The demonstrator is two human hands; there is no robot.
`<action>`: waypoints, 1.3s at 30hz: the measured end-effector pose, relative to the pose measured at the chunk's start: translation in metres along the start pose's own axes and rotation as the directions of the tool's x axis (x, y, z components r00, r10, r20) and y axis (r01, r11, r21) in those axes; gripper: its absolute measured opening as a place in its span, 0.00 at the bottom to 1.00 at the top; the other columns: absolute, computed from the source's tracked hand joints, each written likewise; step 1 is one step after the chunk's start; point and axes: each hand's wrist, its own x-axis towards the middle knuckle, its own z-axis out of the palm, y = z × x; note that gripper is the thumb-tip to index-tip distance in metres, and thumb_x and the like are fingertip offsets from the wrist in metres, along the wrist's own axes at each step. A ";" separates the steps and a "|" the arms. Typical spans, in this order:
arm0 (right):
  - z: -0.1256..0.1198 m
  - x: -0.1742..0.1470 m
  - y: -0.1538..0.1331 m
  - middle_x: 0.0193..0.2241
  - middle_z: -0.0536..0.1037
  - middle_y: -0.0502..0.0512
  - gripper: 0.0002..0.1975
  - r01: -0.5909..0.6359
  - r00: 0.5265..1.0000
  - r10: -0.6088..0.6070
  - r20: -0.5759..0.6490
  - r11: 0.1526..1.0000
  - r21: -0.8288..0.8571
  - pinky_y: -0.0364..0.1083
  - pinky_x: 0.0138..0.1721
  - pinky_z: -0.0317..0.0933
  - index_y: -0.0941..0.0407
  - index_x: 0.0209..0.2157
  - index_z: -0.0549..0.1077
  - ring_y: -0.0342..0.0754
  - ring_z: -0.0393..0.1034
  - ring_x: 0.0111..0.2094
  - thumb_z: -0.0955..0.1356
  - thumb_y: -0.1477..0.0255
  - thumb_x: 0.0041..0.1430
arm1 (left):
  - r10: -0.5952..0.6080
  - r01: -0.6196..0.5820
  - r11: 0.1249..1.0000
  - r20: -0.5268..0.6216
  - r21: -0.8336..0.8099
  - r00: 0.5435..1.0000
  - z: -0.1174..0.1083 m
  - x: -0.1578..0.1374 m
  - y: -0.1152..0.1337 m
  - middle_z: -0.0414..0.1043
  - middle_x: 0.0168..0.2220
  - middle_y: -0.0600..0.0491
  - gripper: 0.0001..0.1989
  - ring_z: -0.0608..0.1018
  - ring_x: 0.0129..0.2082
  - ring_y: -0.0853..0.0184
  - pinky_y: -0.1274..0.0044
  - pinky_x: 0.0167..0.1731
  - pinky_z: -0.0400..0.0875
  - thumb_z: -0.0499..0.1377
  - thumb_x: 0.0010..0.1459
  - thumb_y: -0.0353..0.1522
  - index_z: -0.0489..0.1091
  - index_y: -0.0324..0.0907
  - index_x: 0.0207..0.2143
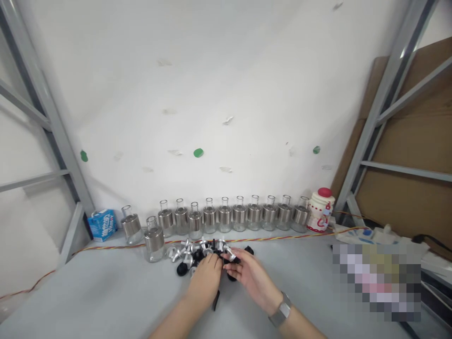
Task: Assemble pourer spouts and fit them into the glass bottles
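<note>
A pile of silver metal and black plastic stopper-like parts (187,257) lies on the grey table around my hands. My right hand (249,273), with a watch at the wrist, is closed on a silver-and-black stopper part (230,254) held between thumb and fingers. Close beside it, my left hand (207,272) reaches over the front of the pile, back upward. Its fingers are bent together and their tips are hidden, so what they grip cannot be made out. A black curved strip (216,300) lies on the table below the left hand.
Several glass bottles with metal sleeves (225,214) line the wall, and one such bottle (154,240) stands forward of the row. A blue carton (102,225) is at the left, a white jar with red top (319,212) at the right. A twisted wire (268,239) crosses the table.
</note>
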 end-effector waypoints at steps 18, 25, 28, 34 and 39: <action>0.001 0.002 0.005 0.11 0.67 0.46 0.10 0.018 0.994 -0.019 0.107 1.000 0.005 0.39 0.16 0.48 0.59 0.27 0.67 0.37 0.52 0.10 0.62 0.65 0.50 | -0.525 0.175 0.021 0.138 -0.984 0.840 -0.040 0.006 0.002 0.75 0.25 0.53 0.07 0.75 0.28 0.67 0.76 0.33 0.69 0.63 0.38 0.31 0.71 0.39 0.24; 0.004 0.001 0.007 0.13 0.68 0.47 0.11 0.084 0.996 -0.081 0.041 0.994 -0.073 0.39 0.15 0.47 0.58 0.25 0.65 0.37 0.54 0.11 0.63 0.64 0.49 | -0.519 0.132 -0.066 0.147 -0.989 0.842 -0.044 0.005 0.008 0.76 0.26 0.51 0.09 0.76 0.28 0.65 0.75 0.31 0.71 0.65 0.35 0.29 0.73 0.38 0.25; 0.004 0.002 0.010 0.13 0.68 0.47 0.11 0.088 0.996 -0.085 0.029 0.992 -0.086 0.38 0.15 0.48 0.58 0.24 0.64 0.38 0.55 0.12 0.64 0.63 0.48 | -0.543 0.147 -0.049 0.150 -0.988 0.826 -0.045 0.005 0.009 0.76 0.23 0.51 0.10 0.76 0.25 0.66 0.76 0.27 0.71 0.66 0.33 0.30 0.72 0.38 0.23; 0.004 0.002 0.015 0.13 0.68 0.46 0.12 0.101 0.994 -0.095 0.045 0.986 -0.130 0.38 0.13 0.47 0.56 0.24 0.62 0.39 0.57 0.13 0.65 0.63 0.47 | -0.537 0.152 -0.050 0.155 -0.987 0.829 -0.046 0.005 0.008 0.75 0.22 0.53 0.09 0.75 0.22 0.68 0.78 0.25 0.70 0.65 0.34 0.30 0.71 0.37 0.22; 0.005 0.000 0.012 0.13 0.66 0.45 0.10 0.075 0.995 -0.066 0.080 0.991 -0.115 0.38 0.14 0.46 0.56 0.24 0.62 0.38 0.55 0.12 0.65 0.64 0.48 | -0.499 0.146 -0.047 0.150 -0.988 0.854 -0.042 0.005 0.005 0.74 0.19 0.55 0.08 0.74 0.20 0.71 0.80 0.23 0.68 0.64 0.36 0.27 0.70 0.37 0.23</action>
